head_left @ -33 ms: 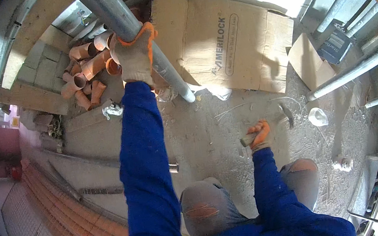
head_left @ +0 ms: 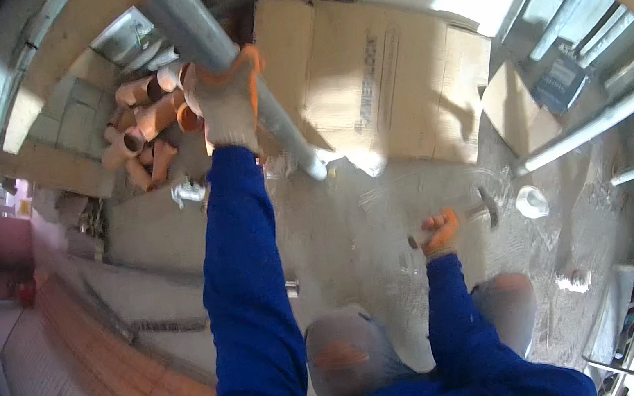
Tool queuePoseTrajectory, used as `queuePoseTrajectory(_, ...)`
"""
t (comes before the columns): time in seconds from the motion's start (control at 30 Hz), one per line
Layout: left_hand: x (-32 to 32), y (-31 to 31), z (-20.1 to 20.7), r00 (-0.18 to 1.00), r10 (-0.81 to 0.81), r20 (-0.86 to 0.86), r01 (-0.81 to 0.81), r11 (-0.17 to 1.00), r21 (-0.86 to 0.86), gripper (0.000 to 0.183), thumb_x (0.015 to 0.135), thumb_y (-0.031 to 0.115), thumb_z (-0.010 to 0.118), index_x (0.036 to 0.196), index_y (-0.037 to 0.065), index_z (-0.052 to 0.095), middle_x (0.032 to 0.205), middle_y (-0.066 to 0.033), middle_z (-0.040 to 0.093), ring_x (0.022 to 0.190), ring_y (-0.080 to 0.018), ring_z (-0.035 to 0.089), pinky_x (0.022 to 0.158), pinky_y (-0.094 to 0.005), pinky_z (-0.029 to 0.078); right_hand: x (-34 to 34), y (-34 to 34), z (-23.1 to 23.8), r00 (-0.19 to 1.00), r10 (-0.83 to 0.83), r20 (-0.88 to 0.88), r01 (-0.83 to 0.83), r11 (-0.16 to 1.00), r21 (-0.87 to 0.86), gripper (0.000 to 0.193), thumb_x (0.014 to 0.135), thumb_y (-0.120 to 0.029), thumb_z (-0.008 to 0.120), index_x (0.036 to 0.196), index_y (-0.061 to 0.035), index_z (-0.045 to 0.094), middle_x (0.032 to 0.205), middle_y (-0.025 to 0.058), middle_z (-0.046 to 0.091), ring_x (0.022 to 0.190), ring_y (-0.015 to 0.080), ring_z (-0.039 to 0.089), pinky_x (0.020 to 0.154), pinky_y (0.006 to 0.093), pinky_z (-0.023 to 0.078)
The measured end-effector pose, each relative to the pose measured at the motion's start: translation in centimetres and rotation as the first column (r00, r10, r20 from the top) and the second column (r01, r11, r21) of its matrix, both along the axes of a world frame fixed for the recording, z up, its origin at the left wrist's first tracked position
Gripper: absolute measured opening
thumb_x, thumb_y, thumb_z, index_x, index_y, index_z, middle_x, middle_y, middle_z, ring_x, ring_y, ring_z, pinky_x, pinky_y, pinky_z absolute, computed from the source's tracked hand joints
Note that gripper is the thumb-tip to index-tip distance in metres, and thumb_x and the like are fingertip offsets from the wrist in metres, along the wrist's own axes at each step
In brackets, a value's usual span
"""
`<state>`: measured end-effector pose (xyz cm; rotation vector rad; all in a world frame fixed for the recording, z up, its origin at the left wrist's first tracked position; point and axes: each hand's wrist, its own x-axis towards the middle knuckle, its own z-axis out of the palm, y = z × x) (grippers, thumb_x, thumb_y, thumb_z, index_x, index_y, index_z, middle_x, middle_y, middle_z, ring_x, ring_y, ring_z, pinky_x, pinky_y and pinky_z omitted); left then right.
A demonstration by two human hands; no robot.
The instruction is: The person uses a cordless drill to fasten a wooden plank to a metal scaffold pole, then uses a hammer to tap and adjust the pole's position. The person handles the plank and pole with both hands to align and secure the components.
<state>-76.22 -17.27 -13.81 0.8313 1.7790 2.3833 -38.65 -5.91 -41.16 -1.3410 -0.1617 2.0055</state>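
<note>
My left hand, in a grey and orange work glove, is wrapped round a long grey metal pipe. The pipe stands tilted, its upper end towards the top left and its lower end near the floor beside a cardboard sheet. In my right hand, gloved the same way, is a hammer. Its head sticks out to the right of the fist and the handle's end to the left. The hammer is held low over the floor, near my right knee, apart from the pipe. Motion blurs it somewhat.
A large flattened cardboard box lies ahead. Several orange pipe fittings are heaped at the left, above long orange pipes and wire mesh. Grey poles slant in from the right, near a dark blue box. A white scrap lies on the floor.
Both hands sit slightly lower in the picture. The pipe's upper end has come down into view. The hammer has shifted a little, and its head stands out more plainly from the floor.
</note>
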Motion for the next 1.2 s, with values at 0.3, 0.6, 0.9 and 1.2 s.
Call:
queuePoseTrajectory(0.3,-0.2,1.0,-0.7,0.993,0.102,-0.054,-0.107,0.989,-0.098,0.040,0.079,0.018,0.082,0.107,0.005,0.057,0.092,-0.0056,0.061,0.073,-0.0195,0.065,0.065,-0.0353,0.052,-1.8,3.3,-5.3,0.974,-0.214,-0.079,0.226,0.951,0.210,0.023,0.085,-0.027,0.052,0.070,-0.0177,0.038,0.059,-0.0009,0.041,0.053,0.0184,0.046,0.056,0.0340,0.045)
queuePoseTrajectory(0.6,-0.6,1.5,1.6,0.984,0.117,-0.136,-0.149,0.953,-0.263,0.032,0.077,0.011,0.079,0.100,0.003,0.058,0.084,-0.0052,0.063,0.066,-0.0178,0.065,0.059,-0.0330,0.051,-12.6,-12.1,3.1,0.615,0.715,-0.333,-0.759,0.652,-0.003,0.016,0.095,-0.029,0.057,0.093,-0.0131,0.056,0.064,-0.0019,0.049,0.051,0.0136,0.049,0.051,0.0334,0.045)
queuePoseTrajectory(0.9,-1.7,1.1,-2.0,0.877,-0.414,0.243,0.387,0.910,0.153,0.043,0.078,0.030,0.082,0.102,0.005,0.057,0.085,-0.0100,0.065,0.069,-0.0241,0.066,0.061,-0.0358,0.055,-8.2,-3.0,-1.3,0.973,0.074,-0.220,-0.050,0.992,0.114,0.024,0.093,-0.034,0.052,0.078,-0.0158,0.050,0.063,-0.0039,0.048,0.053,0.0143,0.047,0.057,0.0371,0.047)
queuePoseTrajectory(1.2,2.6,1.5,2.2,0.980,0.181,0.082,-0.148,0.940,-0.307,0.059,0.071,0.038,0.080,0.115,0.008,0.054,0.075,-0.0072,0.065,0.064,-0.0178,0.064,0.056,-0.0355,0.052,-11.7,-8.2,1.0,0.754,0.624,-0.204,-0.591,0.781,0.204,0.020,0.094,-0.031,0.060,0.090,-0.0128,0.053,0.061,-0.0048,0.043,0.045,0.0130,0.042,0.044,0.0326,0.042)
